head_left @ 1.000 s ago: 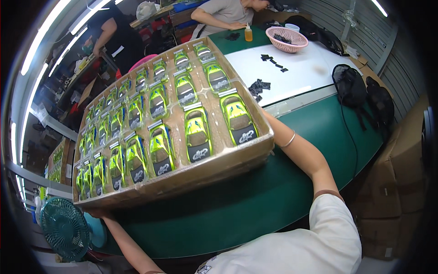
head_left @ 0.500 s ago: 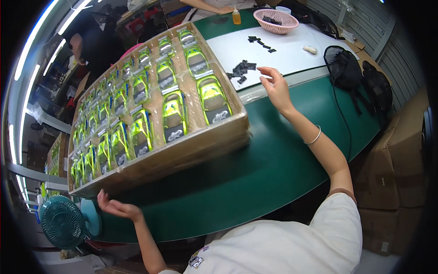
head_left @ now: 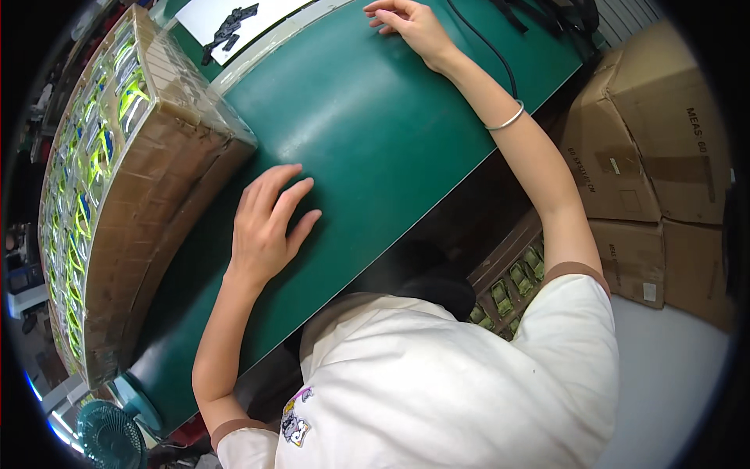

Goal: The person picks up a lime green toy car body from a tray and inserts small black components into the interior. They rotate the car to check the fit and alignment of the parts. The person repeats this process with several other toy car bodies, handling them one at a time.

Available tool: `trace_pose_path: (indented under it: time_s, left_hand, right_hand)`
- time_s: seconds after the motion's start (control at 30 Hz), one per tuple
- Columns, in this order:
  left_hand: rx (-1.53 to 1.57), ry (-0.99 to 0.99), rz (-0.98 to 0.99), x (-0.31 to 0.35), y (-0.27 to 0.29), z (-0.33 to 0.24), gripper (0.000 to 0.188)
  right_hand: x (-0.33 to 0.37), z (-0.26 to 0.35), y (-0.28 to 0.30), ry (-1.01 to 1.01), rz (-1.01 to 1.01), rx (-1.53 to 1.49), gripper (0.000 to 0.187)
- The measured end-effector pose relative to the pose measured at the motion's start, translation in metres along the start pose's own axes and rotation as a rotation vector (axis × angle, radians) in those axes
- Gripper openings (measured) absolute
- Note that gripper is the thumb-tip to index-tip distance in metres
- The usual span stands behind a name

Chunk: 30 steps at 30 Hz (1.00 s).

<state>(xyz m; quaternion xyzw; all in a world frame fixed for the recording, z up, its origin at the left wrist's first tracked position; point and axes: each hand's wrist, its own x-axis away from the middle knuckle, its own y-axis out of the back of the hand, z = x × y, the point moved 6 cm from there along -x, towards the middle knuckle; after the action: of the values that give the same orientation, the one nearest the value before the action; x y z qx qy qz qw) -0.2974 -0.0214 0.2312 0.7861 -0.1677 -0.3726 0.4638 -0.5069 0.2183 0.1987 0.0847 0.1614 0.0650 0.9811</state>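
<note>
My left hand point(head_left: 269, 223) is open above the green tabletop point(head_left: 351, 156), fingers spread and slightly bent, to the right of a large cardboard box point(head_left: 141, 187) and apart from it. Nothing is in it. My right hand point(head_left: 414, 31) is also empty over the far part of the table, its fingers loosely stretched and apart. Lime-green toy car shells point(head_left: 129, 102) fill the box in rows, with clear plastic about them. A small heap of black plastic pieces point(head_left: 230, 31) lies on a white sheet point(head_left: 269, 14) beyond the box.
A teal fan point(head_left: 109, 434) stands at the lower left. Brown cartons point(head_left: 664, 133) are stacked on the right. Below the table edge, a tray holds more green car shells point(head_left: 504, 295). A black cable point(head_left: 492, 51) and dark straps point(head_left: 539, 19) lie at the far right.
The view has swung down and to the right. My left hand has moved from the box's near left corner to above the table. My right hand is now farther from the black pieces.
</note>
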Motion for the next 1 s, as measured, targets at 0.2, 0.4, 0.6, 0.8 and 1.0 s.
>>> trace_pose_path:
  time_s: [0.2,0.4,0.6,0.8,1.0]
  left_hand:
    - [0.047,0.085,-0.035,0.0,0.003,0.014,0.035]
    - [0.084,0.008,-0.189,0.016,0.019,0.014,0.021]
    - [0.121,0.091,-0.202,0.023,0.031,0.026,0.015]
    - [0.204,0.232,-0.241,0.033,0.026,0.031,0.017]
    - [0.196,0.232,-0.236,0.033,0.024,0.03,0.018]
  right_hand:
    - [-0.05,-0.011,-0.029,-0.06,-0.113,0.131,0.022]
    - [-0.088,-0.008,-0.066,-0.03,-0.096,-0.053,0.021]
    - [-0.058,-0.006,-0.059,-0.086,-0.091,-0.026,0.013]
    - [-0.049,-0.004,-0.062,-0.119,0.063,-0.097,0.009]
    - [-0.052,-0.01,-0.061,-0.141,0.055,-0.21,0.009]
